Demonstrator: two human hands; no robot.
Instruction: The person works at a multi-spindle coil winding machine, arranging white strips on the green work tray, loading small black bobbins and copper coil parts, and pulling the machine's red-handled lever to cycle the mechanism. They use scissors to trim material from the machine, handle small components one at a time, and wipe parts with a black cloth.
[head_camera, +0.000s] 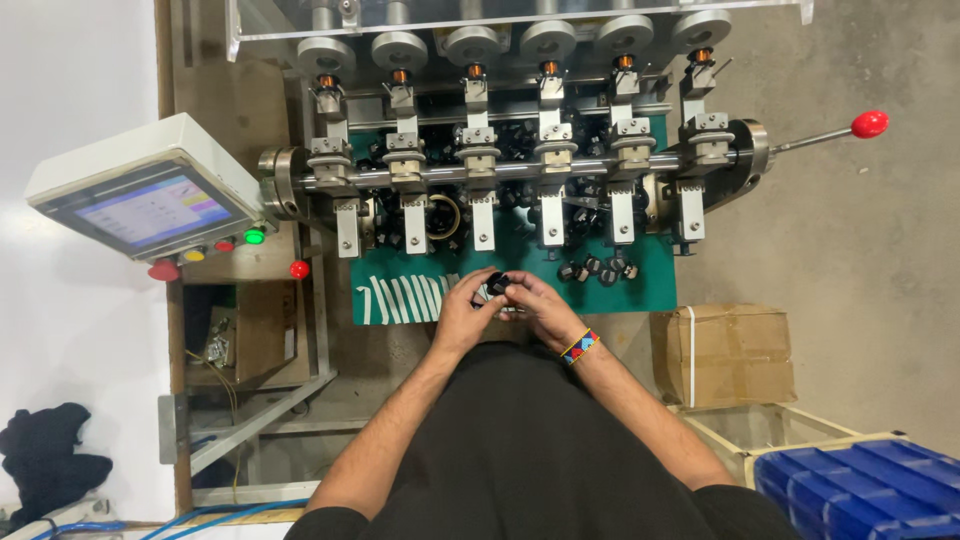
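six winding stations stand in a row on the machine (520, 170), each with a grey round cap on top and a small copper-coloured coil under it, and six metal clamps sit along the long horizontal shaft (520, 172), which ends at the right in a lever with a red ball knob (870, 124). both hands are together at the front edge of the green mat (600, 295): the left hand (462, 315) and the right hand (532, 302) are pinched from either side on one small black part (498, 283), held just above the mat's front edge near its middle. the right wrist wears one beaded band (580, 346) in several colours. about five more small black parts (597, 268) lie loose on the mat just right of the hands, and more dark pieces crowd the back of the mat under the clamps, too tangled to count. a row of white strips (405, 298) lies at the mat's front left corner. the floor is bare grey concrete. at the left, one tilted control panel (145, 195) has a lit screen and four round buttons below it, red, yellow, red and green; one red knob (299, 269) sticks out near the machine's left frame. right of the person stand one taped cardboard box (722, 355) and one blue plastic bin (865, 490). a dark cloth (50, 460) lies at the lower left.
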